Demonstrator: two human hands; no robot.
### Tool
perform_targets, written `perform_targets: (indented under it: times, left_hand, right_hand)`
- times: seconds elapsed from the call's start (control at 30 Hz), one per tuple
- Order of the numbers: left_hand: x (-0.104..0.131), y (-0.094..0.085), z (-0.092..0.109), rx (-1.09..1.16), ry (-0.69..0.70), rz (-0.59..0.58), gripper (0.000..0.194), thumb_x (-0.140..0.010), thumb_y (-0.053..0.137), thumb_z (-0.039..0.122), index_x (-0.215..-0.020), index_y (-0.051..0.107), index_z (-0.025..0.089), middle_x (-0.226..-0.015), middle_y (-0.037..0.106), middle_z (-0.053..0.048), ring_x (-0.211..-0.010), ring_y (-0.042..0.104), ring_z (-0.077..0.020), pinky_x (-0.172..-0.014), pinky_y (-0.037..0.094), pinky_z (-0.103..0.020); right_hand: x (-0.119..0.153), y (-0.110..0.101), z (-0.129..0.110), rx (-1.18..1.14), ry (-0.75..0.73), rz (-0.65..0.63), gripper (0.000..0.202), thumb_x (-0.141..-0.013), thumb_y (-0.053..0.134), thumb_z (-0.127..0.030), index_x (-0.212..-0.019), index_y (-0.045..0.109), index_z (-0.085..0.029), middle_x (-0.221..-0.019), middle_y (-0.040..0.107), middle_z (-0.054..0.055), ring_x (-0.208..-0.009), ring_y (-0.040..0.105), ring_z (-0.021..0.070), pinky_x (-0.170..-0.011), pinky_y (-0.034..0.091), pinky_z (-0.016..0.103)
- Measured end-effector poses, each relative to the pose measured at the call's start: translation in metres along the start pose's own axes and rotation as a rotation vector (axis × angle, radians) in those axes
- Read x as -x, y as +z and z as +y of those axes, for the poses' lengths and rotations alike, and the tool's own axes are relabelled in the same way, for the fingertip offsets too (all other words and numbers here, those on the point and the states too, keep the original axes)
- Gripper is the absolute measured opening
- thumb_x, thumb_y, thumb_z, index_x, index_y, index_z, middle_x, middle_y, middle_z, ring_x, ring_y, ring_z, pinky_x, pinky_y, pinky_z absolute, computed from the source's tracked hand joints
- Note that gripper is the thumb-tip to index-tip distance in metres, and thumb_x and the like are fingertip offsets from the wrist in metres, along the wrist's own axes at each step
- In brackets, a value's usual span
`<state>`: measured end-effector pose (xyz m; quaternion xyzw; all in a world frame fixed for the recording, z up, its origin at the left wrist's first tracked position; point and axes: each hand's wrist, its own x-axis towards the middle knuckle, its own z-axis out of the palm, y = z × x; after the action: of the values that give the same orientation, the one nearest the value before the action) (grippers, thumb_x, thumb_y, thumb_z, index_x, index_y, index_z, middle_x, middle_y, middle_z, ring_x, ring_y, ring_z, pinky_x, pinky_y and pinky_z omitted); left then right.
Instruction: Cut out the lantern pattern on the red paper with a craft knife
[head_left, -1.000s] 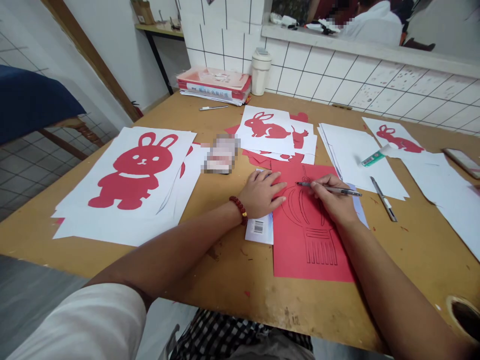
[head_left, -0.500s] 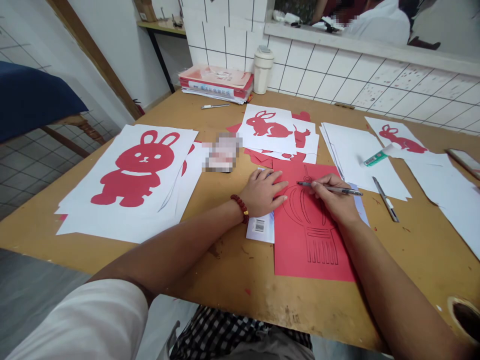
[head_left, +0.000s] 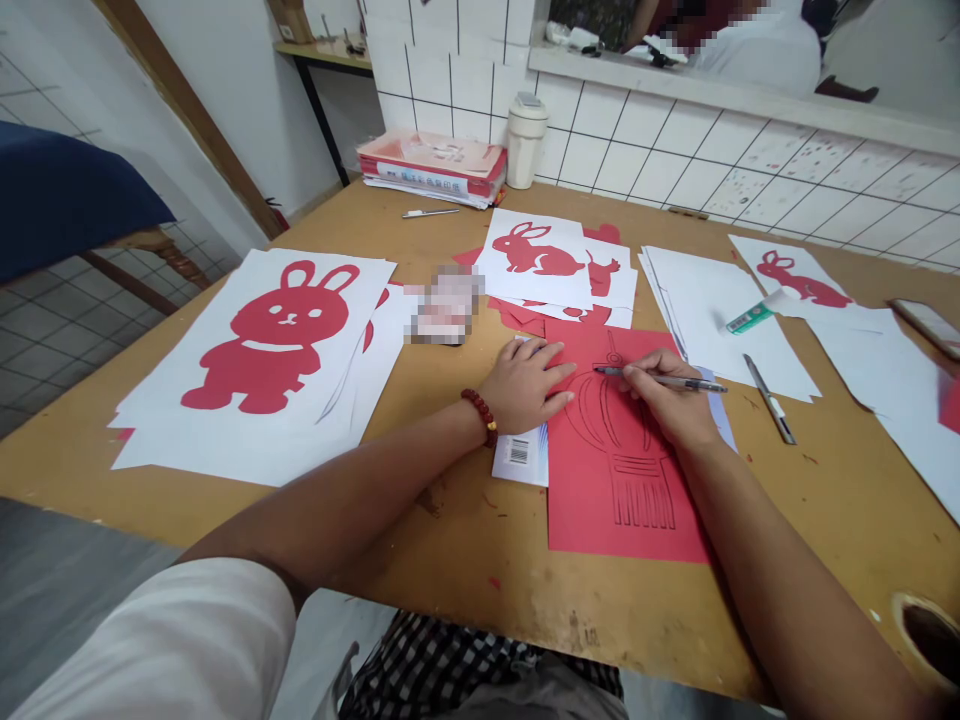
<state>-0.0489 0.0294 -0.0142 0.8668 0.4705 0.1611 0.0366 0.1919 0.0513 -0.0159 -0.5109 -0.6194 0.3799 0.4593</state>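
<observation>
A sheet of red paper (head_left: 581, 515) lies before me, bearing a dark line drawing of a lantern with a fringe at its lower end. My left hand (head_left: 523, 388) rests flat on the sheet's left edge, fingers spread. In my right hand (head_left: 670, 397) a slim pen (head_left: 690, 382) is pinched, its tip touching or just over the upper part of the drawing. A pale booklet with a barcode (head_left: 531, 465) sticks out from under the red sheet. My right hand covers part of the drawing's right side.
White sheets with a red rabbit (head_left: 277, 385) lie at the left. More rabbit sheets (head_left: 536, 285) are behind the red paper. To the right are a glue stick (head_left: 754, 312), a craft knife (head_left: 770, 398) and white papers (head_left: 675, 310). A white cup (head_left: 526, 140) stands by stacked paper packs (head_left: 431, 180).
Both hands and the pen look almost unmoved. A bit of red has come into view at the far right edge, over the white papers.
</observation>
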Motion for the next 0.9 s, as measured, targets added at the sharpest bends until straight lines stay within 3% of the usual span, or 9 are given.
perform_targets:
  times: [0.9]
  left_hand:
    - [-0.0004, 0.0008, -0.0005, -0.002, 0.001, 0.004, 0.045, -0.101, 0.048, 0.047, -0.137, 0.062, 0.025, -0.153, 0.048, -0.009, -0.138, 0.042, -0.0314, -0.116, 0.03, -0.053]
  right_hand:
    - [0.0005, -0.0002, 0.0, 0.019, 0.003, -0.032, 0.016, -0.083, 0.072, -0.032, -0.074, 0.062, -0.023, -0.068, 0.069, 0.001, -0.061, 0.059, 0.0154, -0.062, 0.045, 0.031]
